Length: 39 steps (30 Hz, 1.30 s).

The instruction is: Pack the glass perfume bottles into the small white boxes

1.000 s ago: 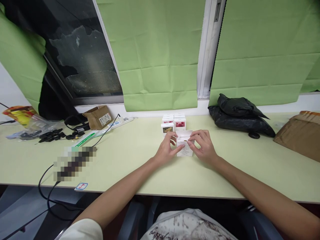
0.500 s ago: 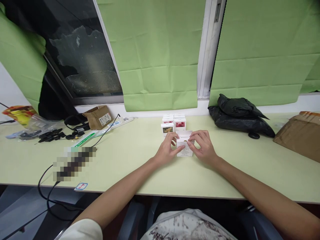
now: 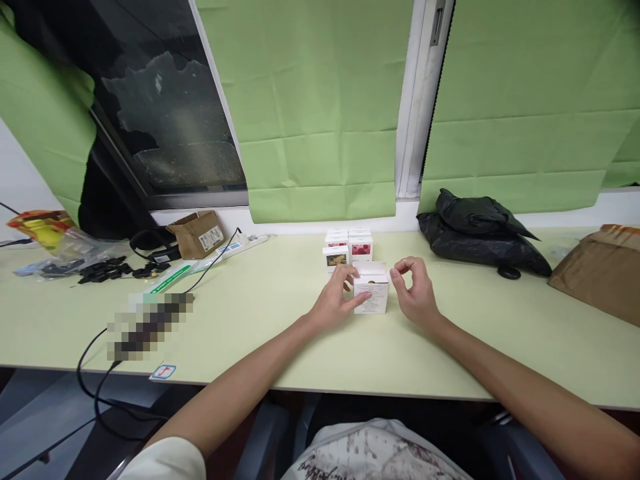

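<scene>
A small white box (image 3: pixel 373 301) with fine print on its front stands on the table, its top flap (image 3: pixel 371 269) raised at the back. Something dark and yellowish shows at the opening. My left hand (image 3: pixel 336 297) grips the box's left side, thumb across the front and fingers behind. Just right of the box, apart from it, is my right hand (image 3: pixel 416 293); its thumb and fingertips meet in a pinch. Whether anything small is between them is hidden. Behind the box stand several similar small boxes, one with a yellow-flower picture (image 3: pixel 336 259) and one with a red picture (image 3: pixel 361 249).
Black plastic bags (image 3: pixel 480 233) and a brown carton (image 3: pixel 600 273) lie at the right. To the left are an open cardboard box (image 3: pixel 197 235), black cable parts (image 3: pixel 103 269), a power strip (image 3: pixel 233 248) and a blurred dark item (image 3: pixel 150 327) with cables over the table edge.
My right hand has come off the box's top right edge and moved a little right. My left hand stays on the box, whose raised flap shows more fully.
</scene>
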Motion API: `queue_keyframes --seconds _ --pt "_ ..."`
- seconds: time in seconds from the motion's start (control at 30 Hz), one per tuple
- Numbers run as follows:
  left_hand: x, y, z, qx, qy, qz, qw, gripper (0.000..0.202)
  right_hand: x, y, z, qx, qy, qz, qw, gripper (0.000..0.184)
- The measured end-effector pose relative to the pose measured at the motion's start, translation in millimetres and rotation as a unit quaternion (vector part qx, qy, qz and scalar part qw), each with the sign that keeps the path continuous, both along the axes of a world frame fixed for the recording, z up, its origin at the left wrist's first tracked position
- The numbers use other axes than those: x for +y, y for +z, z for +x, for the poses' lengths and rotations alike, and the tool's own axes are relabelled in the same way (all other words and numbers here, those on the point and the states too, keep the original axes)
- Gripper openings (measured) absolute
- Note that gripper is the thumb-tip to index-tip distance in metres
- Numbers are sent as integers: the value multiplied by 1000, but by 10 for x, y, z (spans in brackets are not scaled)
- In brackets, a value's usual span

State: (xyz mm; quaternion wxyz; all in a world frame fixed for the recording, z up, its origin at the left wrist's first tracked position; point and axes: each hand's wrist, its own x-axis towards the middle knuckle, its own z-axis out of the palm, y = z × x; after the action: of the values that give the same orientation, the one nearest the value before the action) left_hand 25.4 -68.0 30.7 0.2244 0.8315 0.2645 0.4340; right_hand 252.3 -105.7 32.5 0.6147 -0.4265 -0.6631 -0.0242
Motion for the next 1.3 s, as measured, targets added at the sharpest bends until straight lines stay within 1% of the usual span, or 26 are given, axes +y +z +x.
queue_keyframes --seconds 0.33,0.5,0.63,0.73,1.1,1.3 --pt "-6 2 -8 0 4 -9 1000 37 -59 19 -32 -47 42 -1 998 10" --pt "-21 35 -1 -12 -8 1 1000 25 -47 13 -17 -62 50 12 997 9" --pt "-39 66 3 -25 -11 4 1000 20 -55 47 -27 -116 57 32 991 12" --pt "-47 82 7 -39 -6 6 999 20 -66 75 -39 -148 61 37 986 12" --pt "-47 72 24 -63 2 1 998 19 -61 30 -17 -150 56 33 986 14" --pt "-57 69 31 -61 8 5 998 19 -67 23 -12 -156 60 30 985 18"
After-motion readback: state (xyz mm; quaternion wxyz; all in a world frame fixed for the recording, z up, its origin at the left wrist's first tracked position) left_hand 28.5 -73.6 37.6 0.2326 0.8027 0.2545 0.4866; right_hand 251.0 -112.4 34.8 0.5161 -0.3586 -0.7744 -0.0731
